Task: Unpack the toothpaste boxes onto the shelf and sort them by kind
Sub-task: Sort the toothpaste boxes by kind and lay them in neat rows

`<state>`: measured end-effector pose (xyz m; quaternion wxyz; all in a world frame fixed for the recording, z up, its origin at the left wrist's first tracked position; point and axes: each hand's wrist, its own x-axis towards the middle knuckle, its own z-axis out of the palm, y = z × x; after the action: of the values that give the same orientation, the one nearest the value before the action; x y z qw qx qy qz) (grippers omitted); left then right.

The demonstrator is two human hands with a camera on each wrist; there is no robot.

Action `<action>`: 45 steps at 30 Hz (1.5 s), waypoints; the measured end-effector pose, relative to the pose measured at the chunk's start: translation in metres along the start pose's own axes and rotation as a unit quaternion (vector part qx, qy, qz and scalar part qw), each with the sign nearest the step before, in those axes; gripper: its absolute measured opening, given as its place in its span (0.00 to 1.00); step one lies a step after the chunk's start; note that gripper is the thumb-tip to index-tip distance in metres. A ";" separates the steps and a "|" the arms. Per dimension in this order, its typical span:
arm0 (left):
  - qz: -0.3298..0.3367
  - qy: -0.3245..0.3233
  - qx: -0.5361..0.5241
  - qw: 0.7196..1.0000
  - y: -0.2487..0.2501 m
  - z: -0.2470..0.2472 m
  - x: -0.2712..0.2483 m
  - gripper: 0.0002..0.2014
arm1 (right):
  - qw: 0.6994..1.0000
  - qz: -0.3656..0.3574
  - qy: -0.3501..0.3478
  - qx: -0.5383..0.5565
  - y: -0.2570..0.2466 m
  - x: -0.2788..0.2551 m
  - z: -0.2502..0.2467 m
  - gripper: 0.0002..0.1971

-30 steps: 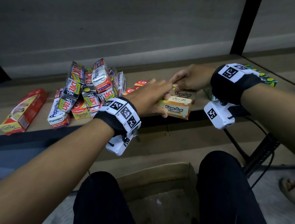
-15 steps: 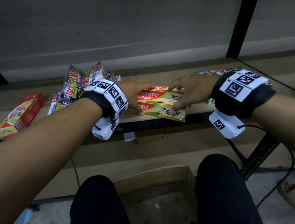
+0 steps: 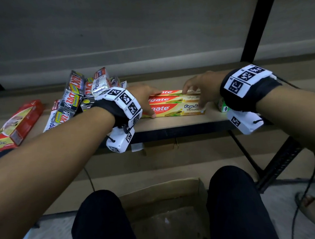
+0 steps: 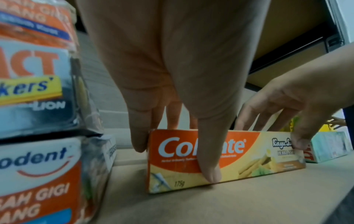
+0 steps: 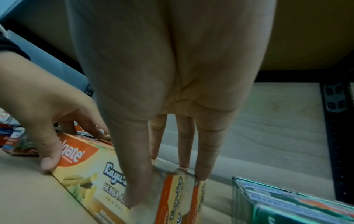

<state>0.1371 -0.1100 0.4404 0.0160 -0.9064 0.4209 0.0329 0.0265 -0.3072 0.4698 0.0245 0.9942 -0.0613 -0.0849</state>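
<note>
Three orange-and-yellow Colgate boxes (image 3: 173, 108) lie side by side on the wooden shelf (image 3: 172, 122), parallel to its front edge. My left hand (image 3: 154, 104) grips their left end, thumb (image 4: 208, 166) on the front face and fingers behind. At the right end my right hand (image 3: 194, 101) holds them the same way, thumb (image 5: 134, 189) in front, fingers over the top and back. The Colgate boxes (image 5: 86, 166) rest flat on the board. A heap of Zact and Pepsodent boxes (image 3: 75, 100) stands just left of my left wrist.
A red box (image 3: 14, 126) lies at the shelf's far left. Green boxes (image 3: 221, 107) sit right of the Colgate set, under my right wrist. An open cardboard carton (image 3: 166, 204) stands on the floor between my knees. A black upright (image 3: 254, 21) rises at the right.
Both hands brought the Colgate boxes from a tilted hold at the shelf's front edge down flat onto the board and squared them with the edge.
</note>
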 end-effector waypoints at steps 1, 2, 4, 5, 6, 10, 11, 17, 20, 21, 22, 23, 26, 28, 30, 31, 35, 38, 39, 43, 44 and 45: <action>-0.003 0.005 -0.003 1.000 0.002 0.000 0.001 0.45 | 1.000 0.000 -0.005 -0.002 0.000 0.003 -0.001 0.37; -0.006 0.011 -0.006 1.000 0.003 0.000 0.002 0.44 | 1.000 -0.001 -0.010 -0.004 0.001 0.005 -0.003 0.37; -0.018 0.023 -0.004 1.000 0.006 0.001 0.006 0.44 | 1.000 0.000 -0.018 -0.005 0.002 0.011 -0.004 0.37; -0.023 0.026 -0.001 0.999 0.007 0.001 0.008 0.44 | 1.000 0.001 -0.023 -0.006 0.003 0.013 -0.005 0.37; -0.025 0.027 0.002 0.999 0.009 0.001 0.010 0.43 | 1.000 0.002 -0.027 -0.006 0.004 0.015 -0.006 0.37; -0.033 0.010 0.011 0.999 0.015 -0.003 0.019 0.39 | 0.998 -0.010 -0.062 0.017 0.011 0.023 -0.015 0.36; -0.036 0.002 0.013 0.999 0.016 -0.005 0.022 0.39 | 0.997 -0.012 -0.069 0.028 0.013 0.025 -0.017 0.36; -0.040 -0.021 0.026 0.999 0.018 -0.011 0.039 0.40 | 0.996 -0.013 -0.084 0.031 0.025 0.044 -0.027 0.37; -0.043 -0.014 0.028 0.999 0.017 -0.011 0.047 0.40 | 0.997 -0.010 -0.081 0.014 0.028 0.053 -0.028 0.39; -0.043 -0.013 0.029 0.999 0.016 -0.011 0.048 0.41 | 0.997 -0.008 -0.080 0.007 0.030 0.056 -0.029 0.39; -0.041 -0.013 0.030 0.999 0.016 -0.011 0.050 0.41 | 0.997 -0.007 -0.079 0.007 0.032 0.058 -0.029 0.39; -0.040 -0.014 0.031 0.999 0.015 -0.011 0.052 0.41 | 0.997 -0.005 -0.081 0.013 0.035 0.060 -0.029 0.39; -0.041 -0.012 0.030 0.999 0.013 -0.010 0.057 0.41 | 0.996 -0.004 -0.090 0.029 0.044 0.067 -0.028 0.39; -0.041 -0.004 0.027 0.999 0.012 -0.008 0.058 0.41 | 0.996 -0.002 -0.089 0.025 0.048 0.069 -0.027 0.39; -0.036 0.005 0.021 0.999 0.012 -0.007 0.059 0.40 | 0.995 -0.003 -0.094 0.023 0.052 0.071 -0.028 0.39; -0.033 0.008 0.018 0.999 0.014 -0.007 0.059 0.39 | 0.995 -0.003 -0.098 0.021 0.054 0.071 -0.028 0.39; -0.024 0.010 0.016 1.000 0.020 -0.005 0.065 0.39 | 0.994 -0.001 -0.105 0.017 0.062 0.072 -0.029 0.38; -0.026 0.012 0.017 0.999 0.022 -0.003 0.069 0.39 | 0.994 0.001 -0.104 0.029 0.067 0.073 -0.026 0.38; -0.026 0.011 0.015 0.999 0.022 -0.003 0.069 0.39 | 0.994 0.002 -0.105 0.036 0.068 0.074 -0.025 0.38; -0.023 0.015 0.007 1.000 0.022 -0.005 0.066 0.40 | 0.993 -0.001 -0.105 0.047 0.069 0.075 -0.024 0.39; -0.020 0.017 0.006 1.000 0.022 -0.004 0.065 0.40 | 0.993 0.000 -0.104 0.049 0.068 0.075 -0.024 0.39; -0.017 0.018 0.005 1.000 0.021 -0.004 0.064 0.39 | 0.993 0.001 -0.104 0.053 0.069 0.076 -0.023 0.39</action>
<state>0.1620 -0.1727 0.4392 0.0132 -0.9138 0.4056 0.0144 0.0962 -0.3841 0.4840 -0.0349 0.9797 -0.0688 -0.1849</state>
